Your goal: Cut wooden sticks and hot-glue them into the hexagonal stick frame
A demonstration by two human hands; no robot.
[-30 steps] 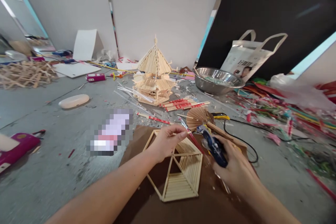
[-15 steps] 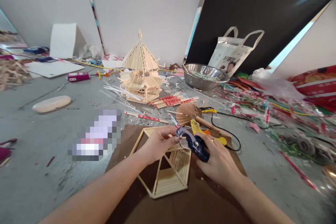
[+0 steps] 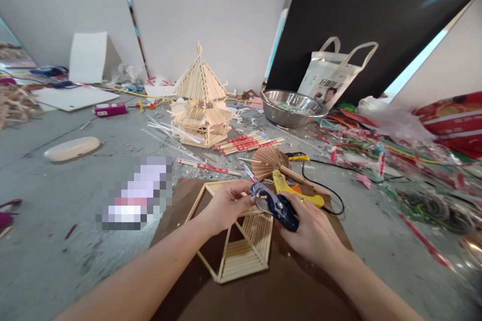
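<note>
A flat hexagonal frame of thin wooden sticks (image 3: 241, 248) lies on a brown board (image 3: 293, 286) in front of me. My left hand (image 3: 226, 205) rests over the frame's top part, its fingers pinched on a thin stick. My right hand (image 3: 312, 228) is closed round a dark blue glue gun (image 3: 274, 204), whose nozzle points left at the pinched stick by my left fingertips. A yellow tool (image 3: 289, 188) with a black cable lies just behind the gun.
A finished stick pagoda model (image 3: 201, 105) stands further back, with red-wrapped chopsticks (image 3: 244, 144) and a small wooden fan (image 3: 268, 160) near it. A steel bowl (image 3: 291, 108), a white bag (image 3: 335, 77) and colourful scraps (image 3: 376, 155) fill the right. A cream oval case (image 3: 71, 148) lies left.
The view swung right a second ago. My right hand brought the glue gun up and leftward to the stick in my left fingers; since half a second ago almost nothing moved.
</note>
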